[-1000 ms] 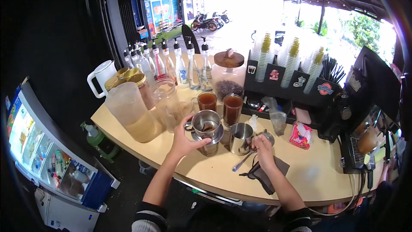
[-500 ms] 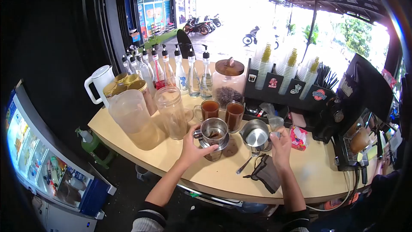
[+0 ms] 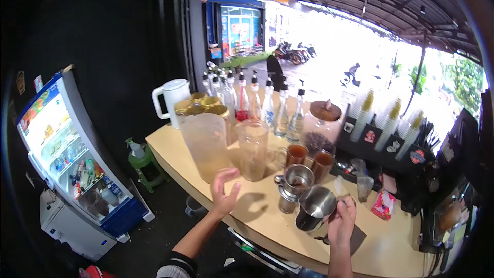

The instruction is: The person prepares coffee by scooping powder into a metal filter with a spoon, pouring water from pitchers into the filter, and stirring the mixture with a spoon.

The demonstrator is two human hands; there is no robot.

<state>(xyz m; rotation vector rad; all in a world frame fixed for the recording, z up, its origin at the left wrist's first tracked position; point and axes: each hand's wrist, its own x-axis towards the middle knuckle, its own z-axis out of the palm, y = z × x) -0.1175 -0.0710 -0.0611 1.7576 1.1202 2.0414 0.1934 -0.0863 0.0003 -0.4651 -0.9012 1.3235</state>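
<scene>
My right hand (image 3: 341,221) grips the handle of a metal pitcher (image 3: 316,203), which is raised and tilted over the counter, its inside facing me. My left hand (image 3: 225,193) is empty with fingers apart, in front of the plastic jugs. Left of the pitcher a metal drip coffee filter (image 3: 298,180) with dark contents rests on a small glass (image 3: 288,205). Behind it are two glass mugs of brown drink, the left mug (image 3: 296,155) and the right mug (image 3: 322,164). A dark cloth (image 3: 357,238) lies partly hidden behind my right hand.
A large frosted jug (image 3: 203,141) and a clear jug (image 3: 252,149) stand at the left. Pump bottles (image 3: 267,107), a lidded jar (image 3: 323,126) and a cup rack (image 3: 378,141) line the back. A red packet (image 3: 384,206) lies at the right.
My left hand has let go of the drip filter and moved left. My right hand has lifted and tilted the metal pitcher toward the filter. The view has turned left.
</scene>
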